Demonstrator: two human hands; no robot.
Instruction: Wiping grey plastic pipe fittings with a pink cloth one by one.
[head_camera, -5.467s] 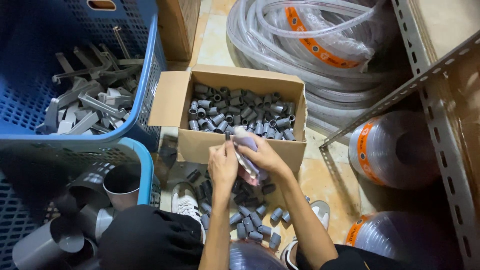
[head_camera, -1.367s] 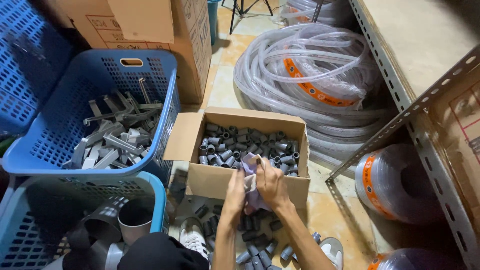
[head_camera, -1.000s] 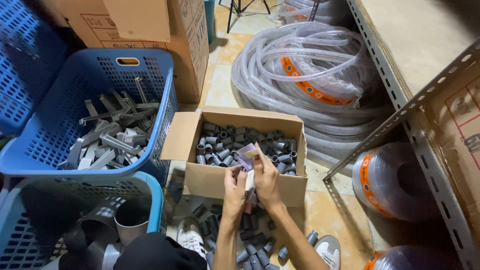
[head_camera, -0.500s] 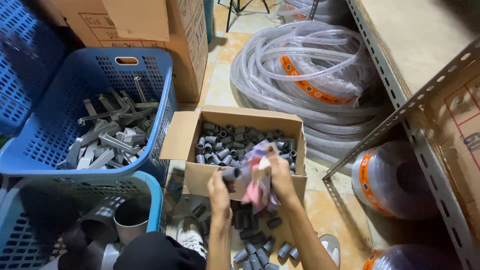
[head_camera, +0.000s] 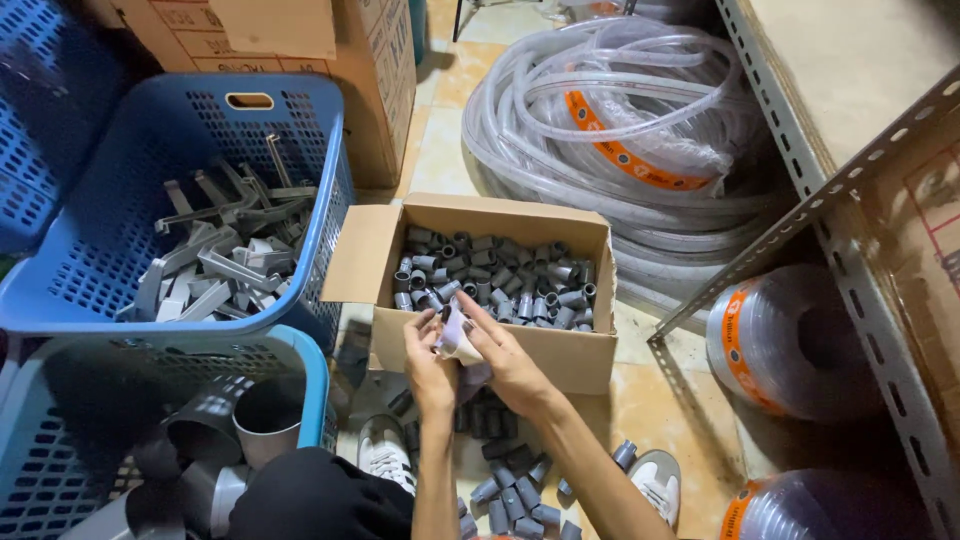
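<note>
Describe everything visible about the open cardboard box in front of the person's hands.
The brown cardboard box sits upright on the tiled floor, top open, with one flap folded out to its left side. It is filled with small grey plastic pipe fittings, short cylinders heaped loosely. The left hand and right hand hold a small clear plastic bag against its near wall. More grey fittings lie scattered on the floor below it. Coiled clear hose lies behind it.

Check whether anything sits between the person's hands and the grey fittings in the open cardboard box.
Nothing visible does. The left hand and right hand hold a small clear plastic bag together at the near wall of the cardboard box. The grey fittings lie uncovered just beyond, flaps open.
</note>
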